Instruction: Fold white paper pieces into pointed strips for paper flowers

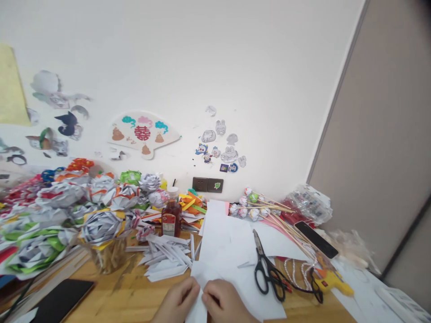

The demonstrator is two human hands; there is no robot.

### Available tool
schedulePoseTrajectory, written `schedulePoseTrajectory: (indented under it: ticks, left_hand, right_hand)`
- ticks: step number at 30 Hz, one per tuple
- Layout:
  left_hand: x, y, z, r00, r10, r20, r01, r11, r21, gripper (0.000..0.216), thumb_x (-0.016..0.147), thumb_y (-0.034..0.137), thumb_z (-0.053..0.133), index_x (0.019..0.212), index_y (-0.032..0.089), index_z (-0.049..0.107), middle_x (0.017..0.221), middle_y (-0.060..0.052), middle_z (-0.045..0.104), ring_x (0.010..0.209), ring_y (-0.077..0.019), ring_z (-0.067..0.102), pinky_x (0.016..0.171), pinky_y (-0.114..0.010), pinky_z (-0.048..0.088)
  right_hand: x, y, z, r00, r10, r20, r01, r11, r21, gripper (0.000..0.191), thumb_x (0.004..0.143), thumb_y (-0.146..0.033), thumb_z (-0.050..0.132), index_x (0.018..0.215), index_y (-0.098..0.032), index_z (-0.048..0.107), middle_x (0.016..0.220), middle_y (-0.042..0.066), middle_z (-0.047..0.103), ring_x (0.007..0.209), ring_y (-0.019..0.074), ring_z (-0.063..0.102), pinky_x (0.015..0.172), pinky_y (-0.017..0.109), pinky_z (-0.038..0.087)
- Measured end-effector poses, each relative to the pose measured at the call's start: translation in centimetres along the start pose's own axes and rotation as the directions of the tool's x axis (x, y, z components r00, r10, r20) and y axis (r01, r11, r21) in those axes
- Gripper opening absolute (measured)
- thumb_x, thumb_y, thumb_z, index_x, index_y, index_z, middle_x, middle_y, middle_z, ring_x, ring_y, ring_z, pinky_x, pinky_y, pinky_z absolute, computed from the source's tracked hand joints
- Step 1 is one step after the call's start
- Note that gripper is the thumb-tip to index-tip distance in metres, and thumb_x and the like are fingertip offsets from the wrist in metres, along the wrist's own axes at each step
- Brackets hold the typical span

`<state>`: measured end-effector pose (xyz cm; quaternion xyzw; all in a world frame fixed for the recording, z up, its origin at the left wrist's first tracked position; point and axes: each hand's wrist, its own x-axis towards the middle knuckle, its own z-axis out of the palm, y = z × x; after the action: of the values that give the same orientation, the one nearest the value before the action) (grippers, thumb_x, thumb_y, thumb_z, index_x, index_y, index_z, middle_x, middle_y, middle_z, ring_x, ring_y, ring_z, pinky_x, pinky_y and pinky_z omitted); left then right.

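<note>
My left hand [180,299] and my right hand [226,301] are close together at the table's front edge, both with fingers curled in. Between them runs a piece of white paper [197,310], pinched from either side. Its lower end leaves the frame. Under and beyond my right hand lie large white paper sheets [220,242]. Black-handled scissors [266,269] rest on these sheets, blades pointing away. Just ahead of my left hand is a heap of folded white paper pieces [168,258].
Folded paper flowers [104,226] crowd the left, one above a clear cup [107,259]. A dark phone [63,299] lies front left, another phone [316,240] right. A bottle of red liquid [171,215] stands behind the heap. A yellow glue gun [336,281] and wrapped lollipops [254,214] lie right.
</note>
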<state>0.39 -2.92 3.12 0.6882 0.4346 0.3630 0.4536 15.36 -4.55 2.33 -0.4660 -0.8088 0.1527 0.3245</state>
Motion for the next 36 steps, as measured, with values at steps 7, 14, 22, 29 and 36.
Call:
schedulePoseTrajectory:
  ticks: [7, 14, 22, 29, 36]
  left_hand:
    - [0.2, -0.5, -0.2, 1.0, 0.018, 0.014, -0.019, 0.998, 0.059, 0.037, 0.071, 0.052, 0.043, 0.053, 0.021, 0.036, 0.056, 0.006, 0.031, 0.056, -0.0138, 0.035, 0.053, -0.023, 0.032]
    - [0.7, -1.3, -0.3, 1.0, 0.01, -0.012, -0.011, 0.996, -0.087, 0.041, 0.069, 0.057, 0.045, 0.056, 0.018, 0.044, 0.055, 0.006, 0.036, 0.055, -0.0128, 0.037, 0.051, -0.022, 0.033]
    - [0.2, -0.3, -0.5, 0.999, -0.035, 0.003, 0.035, 0.993, -0.109, 0.043, 0.065, 0.058, 0.05, 0.052, 0.018, 0.045, 0.053, 0.007, 0.034, 0.054, -0.0123, 0.036, 0.051, -0.022, 0.032]
    - [0.0, 0.2, -0.5, 0.997, 0.003, 0.077, 0.008, 0.991, -0.136, 0.038, 0.067, 0.052, 0.054, 0.064, 0.015, 0.058, 0.06, 0.002, 0.052, 0.063, -0.0169, 0.048, 0.06, -0.025, 0.039]
    - [0.1, 0.4, -0.7, 0.998, -0.014, 0.055, 0.027, 0.967, -0.254, 0.038, 0.065, 0.049, 0.059, 0.073, 0.013, 0.064, 0.066, -0.002, 0.064, 0.07, -0.021, 0.054, 0.064, -0.027, 0.042]
  right_hand:
    - [0.3, 0.0, -0.2, 0.991, 0.127, -0.033, -0.115, 0.963, 0.245, 0.023, 0.08, -0.019, 0.043, 0.057, -0.017, 0.04, 0.055, -0.004, 0.043, 0.055, 0.011, 0.042, 0.053, 0.02, 0.031]
    - [0.3, -0.4, -1.0, 0.988, 0.155, 0.019, -0.153, 0.937, 0.313, 0.026, 0.08, -0.016, 0.04, 0.054, -0.017, 0.037, 0.052, -0.005, 0.04, 0.053, 0.0106, 0.041, 0.052, 0.02, 0.032]
    - [0.2, -0.3, -0.8, 0.993, 0.117, 0.012, -0.114, 0.935, 0.335, 0.027, 0.084, -0.025, 0.039, 0.058, -0.017, 0.041, 0.056, -0.004, 0.042, 0.056, 0.0107, 0.041, 0.055, 0.02, 0.033]
    - [0.2, -0.4, -0.6, 0.994, 0.104, -0.037, -0.087, 0.944, 0.317, 0.029, 0.082, -0.026, 0.04, 0.055, -0.017, 0.039, 0.053, -0.004, 0.041, 0.053, 0.0102, 0.04, 0.052, 0.02, 0.031]
    - [0.3, -0.4, -1.2, 0.97, 0.186, -0.159, -0.09, 0.875, 0.476, 0.024, 0.084, -0.034, 0.038, 0.067, -0.017, 0.043, 0.056, -0.002, 0.045, 0.054, 0.0127, 0.044, 0.053, 0.022, 0.036]
